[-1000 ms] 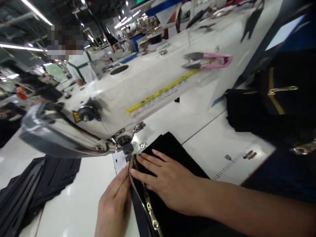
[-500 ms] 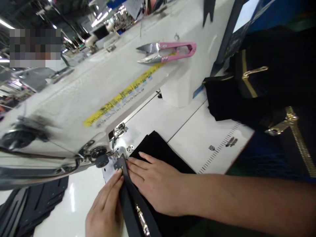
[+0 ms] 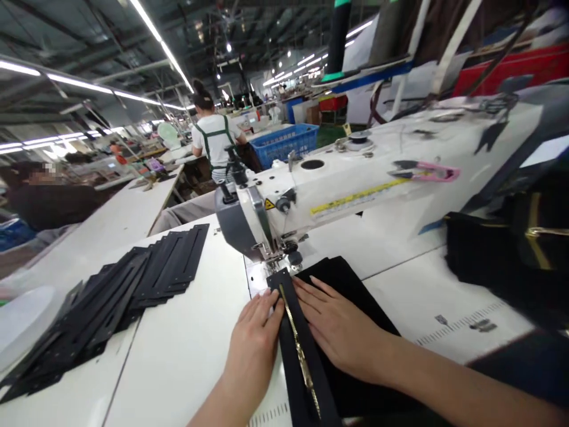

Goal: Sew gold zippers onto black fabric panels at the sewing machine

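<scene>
Feeding step: left hand (image 3: pixel 255 344) and right hand (image 3: pixel 340 332), fingers flat, gripping nothing, press black zipper panel (image 3: pixel 306 362) at sewing machine (image 3: pixel 284 219), tabletop near edge. Next, probably: steady, straight feed.

Black cut panels (image 3: pixel 111 290) fanned out at left on the surface (image 3: pixel 186 344); pink snips (image 3: pixel 424 171) far right; blue crate (image 3: pixel 287 142) beyond.

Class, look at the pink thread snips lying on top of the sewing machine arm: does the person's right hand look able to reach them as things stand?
Probably yes. The right hand lies flat on the black fabric, holding nothing, and the pink thread snips lie uncovered on the sewing machine, with nothing between.
</scene>
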Demonstrator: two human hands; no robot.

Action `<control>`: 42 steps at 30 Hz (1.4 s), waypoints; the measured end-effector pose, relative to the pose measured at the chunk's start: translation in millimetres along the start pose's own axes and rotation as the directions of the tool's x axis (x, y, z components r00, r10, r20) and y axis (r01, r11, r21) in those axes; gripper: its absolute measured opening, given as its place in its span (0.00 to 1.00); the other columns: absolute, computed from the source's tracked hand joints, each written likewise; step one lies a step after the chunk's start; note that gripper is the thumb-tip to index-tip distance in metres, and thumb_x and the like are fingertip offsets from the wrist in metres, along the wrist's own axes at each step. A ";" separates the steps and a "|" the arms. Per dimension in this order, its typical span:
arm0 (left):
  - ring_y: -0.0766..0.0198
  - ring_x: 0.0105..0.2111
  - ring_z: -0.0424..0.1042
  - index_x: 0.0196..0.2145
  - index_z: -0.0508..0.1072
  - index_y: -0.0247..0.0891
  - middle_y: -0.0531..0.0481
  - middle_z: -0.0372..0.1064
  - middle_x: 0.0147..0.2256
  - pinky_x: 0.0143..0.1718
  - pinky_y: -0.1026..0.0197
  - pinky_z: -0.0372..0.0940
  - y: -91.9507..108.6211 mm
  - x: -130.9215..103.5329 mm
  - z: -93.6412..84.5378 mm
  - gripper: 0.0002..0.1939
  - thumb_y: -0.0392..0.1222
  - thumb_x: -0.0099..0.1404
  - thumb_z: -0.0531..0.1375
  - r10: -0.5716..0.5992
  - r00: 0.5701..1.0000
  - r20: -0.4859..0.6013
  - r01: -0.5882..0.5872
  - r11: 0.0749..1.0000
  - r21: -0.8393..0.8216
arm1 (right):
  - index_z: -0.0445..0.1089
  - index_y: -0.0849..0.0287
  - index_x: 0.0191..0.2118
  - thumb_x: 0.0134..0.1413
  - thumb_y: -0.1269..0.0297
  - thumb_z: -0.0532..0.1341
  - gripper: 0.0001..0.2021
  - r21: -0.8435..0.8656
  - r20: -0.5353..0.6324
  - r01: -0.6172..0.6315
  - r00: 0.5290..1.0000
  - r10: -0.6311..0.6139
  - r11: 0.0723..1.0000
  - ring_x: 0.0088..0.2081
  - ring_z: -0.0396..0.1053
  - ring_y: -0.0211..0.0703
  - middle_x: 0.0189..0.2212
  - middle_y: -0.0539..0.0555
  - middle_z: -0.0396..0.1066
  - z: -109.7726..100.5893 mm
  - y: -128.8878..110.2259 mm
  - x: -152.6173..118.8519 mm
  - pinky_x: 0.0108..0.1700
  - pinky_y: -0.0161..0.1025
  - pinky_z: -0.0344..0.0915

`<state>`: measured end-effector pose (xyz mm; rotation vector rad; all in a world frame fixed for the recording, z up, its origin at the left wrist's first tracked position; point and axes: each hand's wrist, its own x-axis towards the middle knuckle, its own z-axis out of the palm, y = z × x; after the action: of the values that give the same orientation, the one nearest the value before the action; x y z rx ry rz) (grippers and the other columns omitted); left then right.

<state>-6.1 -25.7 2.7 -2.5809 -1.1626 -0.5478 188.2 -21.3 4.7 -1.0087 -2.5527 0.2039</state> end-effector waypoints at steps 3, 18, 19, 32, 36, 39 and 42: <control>0.54 0.46 0.69 0.45 0.70 0.30 0.38 0.69 0.45 0.48 0.45 0.65 -0.3 0.0 0.6 0.17 0.27 0.63 0.45 0.015 1.000 -0.025 -0.016 0.999 -0.040 | 0.48 0.62 0.61 0.56 0.74 0.48 0.26 -0.017 0.009 0.004 1.000 -0.004 1.000 0.62 0.44 0.45 0.61 0.58 0.48 1.3 -0.9 0.0 0.61 0.50 0.46; 0.55 0.50 0.66 0.45 0.69 0.29 0.37 0.67 0.48 0.52 0.48 0.62 -3.5 6.3 2.0 0.17 0.26 0.62 0.47 -0.029 0.998 0.058 0.031 0.999 -0.037 | 0.49 0.66 0.61 0.54 0.75 0.48 0.26 -0.048 0.068 0.039 0.997 -0.035 0.998 0.62 0.42 0.45 0.61 0.60 0.48 -0.2 7.8 9.3 0.61 0.51 0.46; 0.55 0.50 0.66 0.45 0.69 0.29 0.37 0.67 0.48 0.52 0.48 0.62 -4.4 7.6 2.5 0.17 0.26 0.62 0.47 -0.028 0.998 0.061 0.030 0.999 -0.036 | 0.49 0.66 0.61 0.54 0.75 0.48 0.26 -0.043 0.071 0.036 0.997 -0.033 0.998 0.62 0.42 0.45 0.61 0.60 0.48 -1.1 8.5 10.7 0.61 0.51 0.46; 0.54 0.49 0.66 0.45 0.68 0.26 0.34 0.67 0.46 0.50 0.49 0.65 -17.8 18.1 15.1 0.18 0.25 0.61 0.46 -0.017 1.000 0.002 0.017 0.999 -0.034 | 0.54 0.66 0.59 0.55 0.75 0.48 0.24 -0.025 0.068 0.015 0.998 -0.013 1.000 0.60 0.49 0.49 0.58 0.62 0.53 1.8 21.1 26.0 0.60 0.53 0.46; 0.53 0.49 0.66 0.46 0.68 0.27 0.35 0.67 0.46 0.49 0.50 0.65 -18.7 16.6 17.4 0.17 0.27 0.62 0.46 -0.009 1.000 -0.004 0.009 0.999 -0.032 | 0.50 0.66 0.60 0.54 0.75 0.48 0.26 -0.027 0.074 0.033 0.997 -0.031 0.999 0.59 0.51 0.48 0.58 0.62 0.54 0.6 21.6 25.6 0.60 0.53 0.48; 0.53 0.50 0.64 0.48 0.67 0.28 0.35 0.66 0.48 0.50 0.49 0.65 -19.1 14.9 18.7 0.18 0.27 0.63 0.46 -0.010 0.999 0.033 0.012 0.999 -0.044 | 0.49 0.65 0.61 0.52 0.76 0.49 0.28 -0.013 0.063 0.038 0.997 -0.037 0.999 0.59 0.51 0.48 0.58 0.62 0.54 -0.3 21.4 24.6 0.60 0.52 0.49; 0.52 0.51 0.63 0.48 0.66 0.27 0.33 0.65 0.49 0.51 0.49 0.64 -19.3 14.0 19.5 0.17 0.28 0.63 0.46 -0.010 0.998 0.054 0.013 0.999 -0.051 | 0.49 0.66 0.61 0.51 0.77 0.49 0.29 -0.015 0.056 0.036 0.998 -0.035 0.999 0.60 0.50 0.48 0.58 0.62 0.54 -0.6 20.9 24.6 0.60 0.52 0.49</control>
<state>-7.7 3.5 -7.2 -2.6496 -1.1966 -0.5204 185.1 10.8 7.0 -0.9753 -2.6249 0.2052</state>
